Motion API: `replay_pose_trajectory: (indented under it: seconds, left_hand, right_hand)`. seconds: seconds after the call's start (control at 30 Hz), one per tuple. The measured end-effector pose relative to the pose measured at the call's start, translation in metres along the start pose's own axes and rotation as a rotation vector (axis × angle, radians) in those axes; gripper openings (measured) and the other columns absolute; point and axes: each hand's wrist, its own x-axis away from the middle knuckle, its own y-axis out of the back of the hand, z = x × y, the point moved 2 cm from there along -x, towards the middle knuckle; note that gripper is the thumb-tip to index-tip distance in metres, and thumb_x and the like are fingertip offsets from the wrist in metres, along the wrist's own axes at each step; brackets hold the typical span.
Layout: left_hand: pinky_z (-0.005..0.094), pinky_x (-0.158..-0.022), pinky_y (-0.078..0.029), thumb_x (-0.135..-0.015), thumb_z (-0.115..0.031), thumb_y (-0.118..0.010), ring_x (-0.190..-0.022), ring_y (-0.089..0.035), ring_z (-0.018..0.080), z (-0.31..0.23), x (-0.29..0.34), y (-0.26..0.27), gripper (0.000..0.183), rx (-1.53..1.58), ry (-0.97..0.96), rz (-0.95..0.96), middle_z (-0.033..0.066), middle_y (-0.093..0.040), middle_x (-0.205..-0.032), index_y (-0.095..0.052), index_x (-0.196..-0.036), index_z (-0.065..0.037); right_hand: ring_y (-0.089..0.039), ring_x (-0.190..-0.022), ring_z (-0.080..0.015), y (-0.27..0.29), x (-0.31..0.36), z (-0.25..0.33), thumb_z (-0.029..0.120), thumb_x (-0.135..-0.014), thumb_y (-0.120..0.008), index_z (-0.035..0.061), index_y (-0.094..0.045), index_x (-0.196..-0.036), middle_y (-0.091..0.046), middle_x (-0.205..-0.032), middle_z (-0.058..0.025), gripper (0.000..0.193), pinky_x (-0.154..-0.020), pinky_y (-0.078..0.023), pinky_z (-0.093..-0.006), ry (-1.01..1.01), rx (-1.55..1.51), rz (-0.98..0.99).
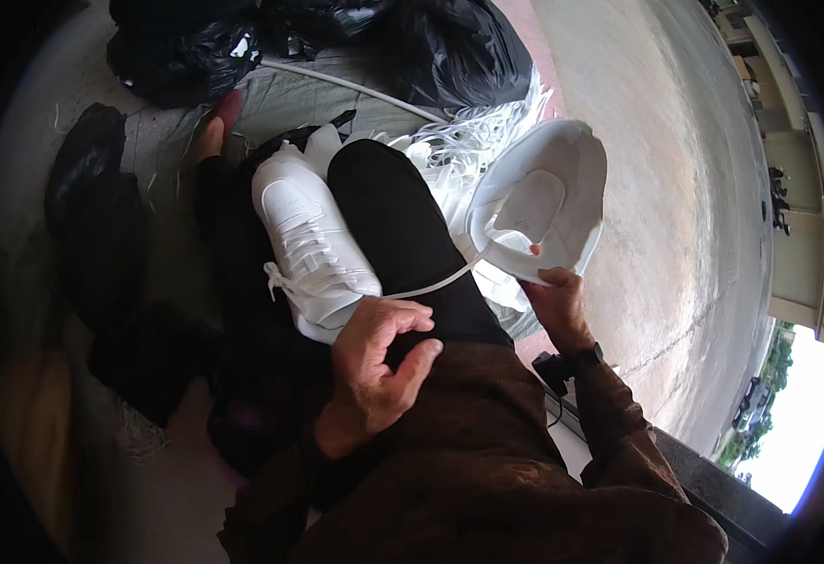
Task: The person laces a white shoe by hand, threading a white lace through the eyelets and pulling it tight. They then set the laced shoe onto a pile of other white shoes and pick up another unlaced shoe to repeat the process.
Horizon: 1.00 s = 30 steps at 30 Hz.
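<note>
A white lace-up sneaker point(313, 240) lies across my lap, its toe pointing away from me and its laces tied in a bow at the side. My left hand point(374, 362) is by the heel end, fingers curled and the thumb apart, with nothing visible between them. My right hand point(560, 305) grips the near edge of a white shoe upper point(586, 193), held up to the right with its hollow inside and tongue-shaped piece showing. A white shoelace point(440, 282) stretches from that upper across my leg toward my left hand, where its end is hidden.
Black plastic bags point(459, 52) are heaped at the far side, with a pale rod point(351, 86) lying before them. White laces point(492, 127) lie in a tangle beyond my knee. Concrete floor point(656, 188) spreads to the right.
</note>
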Motion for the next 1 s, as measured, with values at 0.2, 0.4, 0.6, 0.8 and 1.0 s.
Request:
replay_pose_trajectory:
  seconds: [0.2,0.4,0.6,0.8,1.0]
  left_hand:
    - [0.0336,-0.087,-0.053,-0.079,-0.011,-0.084,-0.097,-0.067,0.0197,-0.041,0.025,-0.004,0.039,0.499,0.345,-0.250,0.0120,-0.070,-0.103,-0.066,-0.111,0.005]
    - [0.0316,-0.088,-0.052,-0.088,-0.004,-0.073,-0.092,-0.067,0.0178,0.047,0.103,0.045,0.024,0.820,0.514,-0.600,0.0122,-0.071,-0.099,-0.064,-0.107,0.007]
    - [0.0311,-0.081,-0.053,-0.088,-0.005,-0.074,-0.095,-0.063,0.0172,0.040,0.106,0.061,0.029,0.483,0.676,-0.494,0.0147,-0.065,-0.107,-0.059,-0.110,0.005]
    - [0.0300,-0.068,-0.052,-0.073,-0.010,-0.085,-0.079,-0.061,0.0157,0.008,0.093,0.061,0.048,-0.475,0.262,-0.397,0.0086,-0.058,-0.099,-0.057,-0.113,-0.002]
    - [0.0401,-0.070,-0.053,-0.073,-0.007,-0.081,-0.082,-0.062,0.0317,0.033,0.084,0.061,0.061,-0.493,0.379,-0.293,0.0174,-0.054,-0.102,-0.051,-0.126,0.000]
  right_hand:
    - [-0.062,-0.089,-0.0284,-0.165,0.131,0.091,0.030,-0.064,-0.092,-0.0047,-0.055,-0.124,-0.051,-0.109,-0.0202,0.079,-0.073,-0.054,-0.0377,0.952,1.089,0.574]
    - [-0.058,-0.087,-0.0240,-0.181,0.120,0.038,0.011,-0.074,-0.073,0.0087,-0.060,-0.122,-0.055,-0.108,-0.0078,0.050,-0.072,-0.054,-0.0350,1.087,1.402,0.957]
    - [-0.059,-0.085,-0.0222,-0.178,0.117,0.038,0.008,-0.075,-0.067,0.0087,-0.060,-0.107,-0.055,-0.099,-0.0046,0.033,-0.071,-0.053,-0.0355,1.048,1.412,1.088]
    - [-0.061,-0.077,-0.0222,-0.190,0.103,-0.003,0.010,-0.079,-0.063,0.0056,-0.063,-0.099,-0.055,-0.097,-0.0060,0.020,-0.064,-0.053,-0.0364,1.107,1.526,1.193]
    - [-0.065,-0.077,-0.0276,-0.197,0.107,0.029,0.005,-0.077,-0.070,-0.0030,-0.062,-0.106,-0.057,-0.099,-0.0123,0.031,-0.065,-0.056,-0.0369,1.153,1.096,1.149]
